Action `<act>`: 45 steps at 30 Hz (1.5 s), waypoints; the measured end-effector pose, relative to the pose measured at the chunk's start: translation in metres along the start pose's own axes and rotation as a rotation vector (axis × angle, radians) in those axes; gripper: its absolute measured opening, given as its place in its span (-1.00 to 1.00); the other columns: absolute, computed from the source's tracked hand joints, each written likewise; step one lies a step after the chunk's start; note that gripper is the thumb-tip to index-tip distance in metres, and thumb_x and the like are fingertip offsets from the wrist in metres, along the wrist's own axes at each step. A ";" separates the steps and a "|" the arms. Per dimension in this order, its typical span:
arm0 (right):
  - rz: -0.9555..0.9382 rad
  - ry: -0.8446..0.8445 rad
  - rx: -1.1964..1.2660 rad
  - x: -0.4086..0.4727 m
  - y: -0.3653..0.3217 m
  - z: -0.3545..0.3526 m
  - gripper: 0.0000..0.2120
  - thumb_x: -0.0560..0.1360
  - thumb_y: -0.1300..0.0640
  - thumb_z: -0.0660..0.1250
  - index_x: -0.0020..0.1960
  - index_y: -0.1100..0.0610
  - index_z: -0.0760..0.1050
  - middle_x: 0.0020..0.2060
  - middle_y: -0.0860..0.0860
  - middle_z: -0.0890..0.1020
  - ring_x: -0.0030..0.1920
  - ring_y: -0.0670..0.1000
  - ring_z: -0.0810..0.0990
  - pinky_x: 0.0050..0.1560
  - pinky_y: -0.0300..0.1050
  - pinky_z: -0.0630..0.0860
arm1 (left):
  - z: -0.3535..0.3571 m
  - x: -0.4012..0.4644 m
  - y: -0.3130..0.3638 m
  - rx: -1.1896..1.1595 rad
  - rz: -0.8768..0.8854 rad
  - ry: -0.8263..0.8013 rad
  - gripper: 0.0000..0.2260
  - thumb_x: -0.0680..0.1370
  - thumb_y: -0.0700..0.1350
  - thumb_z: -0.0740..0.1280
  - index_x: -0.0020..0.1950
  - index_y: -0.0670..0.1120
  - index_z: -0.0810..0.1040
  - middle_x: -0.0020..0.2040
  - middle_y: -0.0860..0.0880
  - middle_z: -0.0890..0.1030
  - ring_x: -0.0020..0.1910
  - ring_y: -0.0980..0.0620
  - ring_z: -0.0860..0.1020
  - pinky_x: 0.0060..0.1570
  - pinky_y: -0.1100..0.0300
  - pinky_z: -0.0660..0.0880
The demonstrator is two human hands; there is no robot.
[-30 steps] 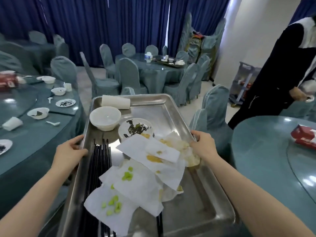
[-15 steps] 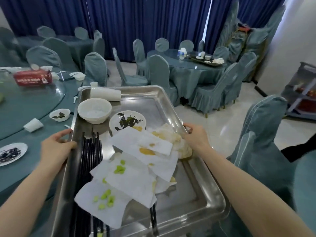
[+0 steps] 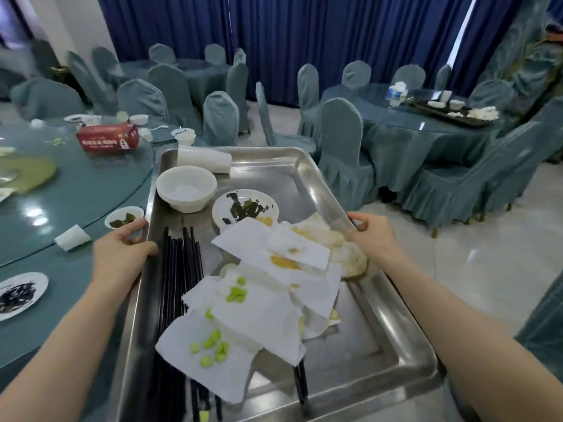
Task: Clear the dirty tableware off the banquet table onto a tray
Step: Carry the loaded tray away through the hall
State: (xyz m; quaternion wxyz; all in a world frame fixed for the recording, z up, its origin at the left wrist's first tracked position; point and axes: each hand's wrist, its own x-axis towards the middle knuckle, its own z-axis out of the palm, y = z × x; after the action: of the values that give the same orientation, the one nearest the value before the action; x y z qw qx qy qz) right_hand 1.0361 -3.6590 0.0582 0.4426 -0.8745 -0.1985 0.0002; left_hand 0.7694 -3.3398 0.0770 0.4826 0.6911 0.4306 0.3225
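A steel tray (image 3: 304, 178) fills the middle of the view, carried between both hands. My left hand (image 3: 120, 254) grips its left rim and my right hand (image 3: 373, 236) grips its right rim. On the tray lie a stack of white bowls (image 3: 185, 191), white cups on their side (image 3: 204, 159), a dirty plate (image 3: 245, 208), black chopsticks (image 3: 179, 269) and soiled napkins (image 3: 259, 300) with green and yellow scraps. The banquet table (image 3: 76, 190) at the left holds a small dish (image 3: 123, 217), a crumpled napkin (image 3: 71, 237) and a dirty plate (image 3: 18, 295).
A red tissue box (image 3: 108, 137) and more white bowls sit at the far side of the left table. Covered chairs (image 3: 344, 147) stand just beyond the tray. Another round table (image 3: 426, 117) with dishes stands at the back right. Tiled floor (image 3: 487, 254) lies to the right.
The view has swung left with the tray: the left banquet table has come closer, and the person in black at the right has left the view. Both hands keep their hold.
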 end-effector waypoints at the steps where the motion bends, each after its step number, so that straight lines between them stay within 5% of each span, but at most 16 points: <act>1: -0.006 -0.016 -0.001 0.019 0.006 -0.004 -0.63 0.35 -0.02 0.44 0.16 -0.16 0.59 -0.56 -0.20 0.51 -0.44 -0.28 0.49 -0.49 -0.41 0.34 | 0.016 0.007 0.003 -0.004 -0.010 0.000 -0.48 0.36 -0.33 0.38 0.26 0.05 0.55 -0.29 0.10 0.54 -0.41 0.21 0.49 -0.44 0.44 0.41; 6: -0.003 -0.052 0.047 0.101 0.030 -0.025 -0.76 0.35 0.12 0.46 -0.03 -0.15 0.64 -0.51 -0.16 0.56 -0.42 -0.18 0.51 -0.31 -0.10 0.50 | 0.088 0.042 0.025 0.019 -0.027 -0.040 -0.45 0.34 -0.31 0.42 0.29 0.05 0.53 -0.24 0.07 0.52 -0.26 0.15 0.49 -0.16 0.26 0.45; 9: 0.004 -0.014 0.050 0.130 0.039 -0.042 -0.66 0.34 0.17 0.48 -0.27 -0.30 0.52 -0.56 -0.24 0.53 -0.51 -0.26 0.47 -0.38 -0.23 0.37 | 0.125 0.065 0.037 0.039 -0.002 -0.084 -0.43 0.33 -0.30 0.41 0.29 0.07 0.52 -0.29 0.12 0.58 -0.34 0.15 0.51 -0.19 0.18 0.47; 13: 0.035 0.043 0.032 0.158 0.063 -0.066 -0.60 0.30 0.14 0.50 -0.04 -0.34 0.61 -0.42 0.03 0.55 -0.39 -0.12 0.46 -0.29 -0.22 0.46 | 0.183 0.093 0.060 0.041 0.057 -0.123 -0.47 0.33 -0.32 0.39 0.25 0.06 0.56 -0.31 0.09 0.58 -0.44 0.14 0.46 -0.32 0.25 0.41; 16: 0.053 0.131 -0.011 0.180 0.087 -0.090 -0.48 0.29 0.23 0.46 -0.19 -0.47 0.55 -0.49 -0.17 0.51 -0.41 -0.23 0.42 -0.29 -0.32 0.41 | 0.233 0.104 0.077 0.028 0.084 -0.180 -0.48 0.36 -0.34 0.38 0.26 0.04 0.55 -0.31 0.11 0.57 -0.49 0.22 0.46 -0.39 0.26 0.40; 19: 0.129 0.190 -0.027 0.204 0.117 -0.118 -0.56 0.31 0.21 0.44 0.12 -0.16 0.62 -0.56 -0.25 0.45 -0.45 -0.20 0.38 -0.29 -0.22 0.42 | 0.285 0.107 0.100 0.029 0.129 -0.266 -0.47 0.39 -0.36 0.37 0.30 0.01 0.52 -0.26 0.12 0.57 -0.37 0.21 0.52 -0.36 0.31 0.40; 22: 0.160 0.248 -0.049 0.233 0.155 -0.148 -0.58 0.30 0.17 0.46 0.15 -0.03 0.63 -0.59 -0.17 0.42 -0.51 -0.16 0.31 -0.33 -0.19 0.36 | 0.350 0.117 0.120 0.010 0.120 -0.336 -0.47 0.38 -0.37 0.36 0.30 0.00 0.52 -0.22 0.09 0.62 -0.28 0.15 0.58 -0.19 0.23 0.52; 26: 0.179 0.287 -0.028 0.277 0.213 -0.202 -0.64 0.31 0.17 0.49 0.06 -0.12 0.64 -0.44 -0.05 0.44 -0.38 -0.10 0.33 -0.31 -0.20 0.36 | 0.457 0.119 0.145 -0.012 0.132 -0.399 -0.46 0.36 -0.37 0.37 0.25 0.08 0.54 -0.33 0.15 0.64 -0.45 0.26 0.55 -0.37 0.31 0.51; 29: 0.198 0.326 -0.066 0.310 0.259 -0.261 -0.71 0.31 0.06 0.49 -0.10 -0.30 0.58 -0.49 -0.13 0.45 -0.40 -0.13 0.38 -0.39 -0.24 0.38 | 0.554 0.111 0.168 -0.034 0.117 -0.486 -0.45 0.36 -0.38 0.39 0.31 0.00 0.52 -0.15 -0.04 0.66 -0.25 0.05 0.59 -0.07 0.08 0.57; 34: 0.329 0.367 -0.182 0.368 0.340 -0.369 -0.56 0.34 0.12 0.46 0.20 -0.10 0.58 -0.36 -0.04 0.53 -0.26 -0.01 0.52 -0.24 -0.12 0.45 | 0.719 0.082 0.224 -0.033 0.186 -0.567 -0.46 0.37 -0.38 0.39 0.32 -0.06 0.51 -0.26 0.06 0.56 -0.34 0.15 0.50 -0.18 0.22 0.47; 38: 0.371 0.490 -0.188 0.407 0.390 -0.440 -0.59 0.33 0.09 0.48 0.17 -0.10 0.60 -0.43 -0.09 0.50 -0.38 -0.09 0.46 -0.37 -0.22 0.39 | 0.829 0.069 0.269 0.009 0.275 -0.635 -0.44 0.37 -0.35 0.40 0.33 -0.01 0.50 -0.25 0.11 0.56 -0.30 0.17 0.51 -0.27 0.23 0.44; 41: 0.429 0.547 -0.142 0.431 0.423 -0.481 -0.59 0.34 0.03 0.51 0.18 -0.11 0.58 -0.32 -0.05 0.56 -0.30 -0.06 0.52 -0.23 -0.13 0.49 | 0.906 0.070 0.303 0.054 0.340 -0.724 -0.46 0.37 -0.30 0.41 0.33 0.01 0.50 -0.15 0.00 0.61 -0.21 0.02 0.56 -0.13 0.11 0.49; 45: 0.487 0.607 -0.135 0.470 0.464 -0.536 -0.54 0.36 0.08 0.51 0.25 0.00 0.57 -0.28 -0.02 0.54 -0.29 -0.04 0.48 -0.21 -0.10 0.46 | 1.012 0.068 0.350 0.030 0.409 -0.821 -0.48 0.38 -0.28 0.41 0.32 -0.01 0.50 -0.18 0.07 0.56 -0.22 0.12 0.54 -0.15 0.17 0.45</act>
State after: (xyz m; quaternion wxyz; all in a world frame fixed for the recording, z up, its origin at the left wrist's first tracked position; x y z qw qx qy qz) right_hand 1.7248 -4.1565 0.1075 0.4095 -0.8835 0.1550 -0.1666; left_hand 1.7690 -3.7294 0.0796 0.5297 0.8394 0.0634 0.1044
